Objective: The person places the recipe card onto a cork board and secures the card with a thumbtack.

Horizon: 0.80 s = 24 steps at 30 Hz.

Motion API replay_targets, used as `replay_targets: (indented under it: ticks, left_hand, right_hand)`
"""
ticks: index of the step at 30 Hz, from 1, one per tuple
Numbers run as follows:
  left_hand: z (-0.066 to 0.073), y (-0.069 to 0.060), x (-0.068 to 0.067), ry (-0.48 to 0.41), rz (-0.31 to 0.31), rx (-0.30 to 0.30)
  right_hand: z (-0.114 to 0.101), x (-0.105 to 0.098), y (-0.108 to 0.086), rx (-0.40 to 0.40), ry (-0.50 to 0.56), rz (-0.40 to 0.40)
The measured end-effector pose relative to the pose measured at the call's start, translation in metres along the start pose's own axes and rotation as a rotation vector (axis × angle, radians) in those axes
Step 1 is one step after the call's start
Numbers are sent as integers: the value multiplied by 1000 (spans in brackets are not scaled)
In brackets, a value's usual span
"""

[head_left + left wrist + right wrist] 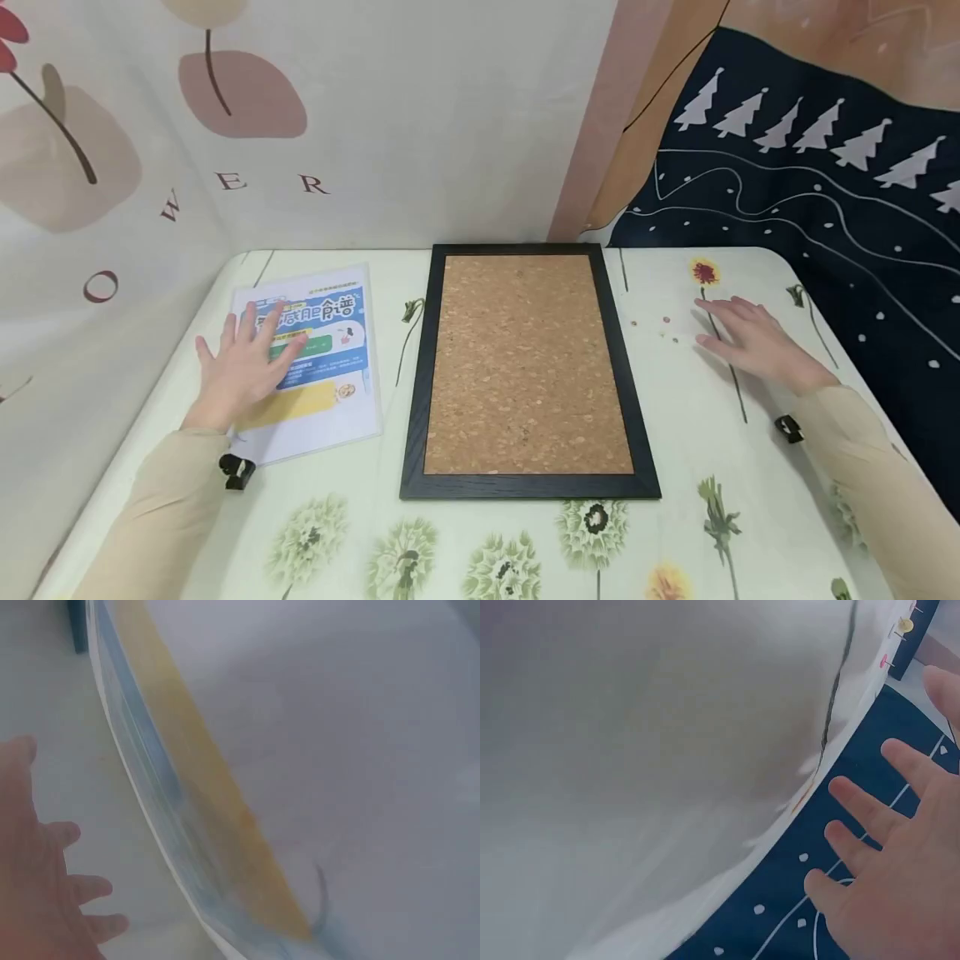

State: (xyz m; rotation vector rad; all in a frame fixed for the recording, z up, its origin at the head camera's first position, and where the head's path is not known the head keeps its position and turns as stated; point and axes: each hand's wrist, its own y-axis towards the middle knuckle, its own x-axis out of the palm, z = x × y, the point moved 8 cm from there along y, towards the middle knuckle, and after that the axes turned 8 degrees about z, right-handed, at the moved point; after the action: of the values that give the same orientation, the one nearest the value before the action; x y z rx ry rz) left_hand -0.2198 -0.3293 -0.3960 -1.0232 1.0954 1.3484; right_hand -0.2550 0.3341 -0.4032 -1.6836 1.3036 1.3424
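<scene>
A black-framed cork board (528,367) lies at the middle of the table. To its left is a printed sheet (322,417) in a clear sleeve, with my left hand (243,362) spread over its left part; whether it touches cannot be told. My right hand (761,342), fingers apart and holding nothing, is over the table right of the board. Several small push pins (666,320) lie between board and right hand; the right wrist view shows a yellow pin (906,625) and a pink one (883,661). The left wrist view shows my left fingers (90,889) spread.
The table (675,450) has a pale cloth printed with flowers. Behind it hangs a light curtain (420,125) with shapes and letters, and at the right a dark blue cloth (847,208) with white trees. A black strap is on each wrist.
</scene>
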Motion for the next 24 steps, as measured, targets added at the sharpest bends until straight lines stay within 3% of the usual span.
replay_targets:
  ticks: [6,11,15,20,24]
  left_hand:
    - [-24,-6,5,-41,-105,-42]
    - [-37,-12,5,-96,-145,-65]
    - [-43,-14,6,-237,-150,-50]
    - [-52,-18,6,-463,-165,-77]
    - [-60,-22,8,-531,-181,-127]
  right_hand:
    - [-7,3,17,-64,130,15]
    - [-15,3,30,-131,252,28]
    - [-16,4,39,-139,271,27]
    - [-10,9,47,-54,365,-22]
    - [-3,15,49,49,433,-84]
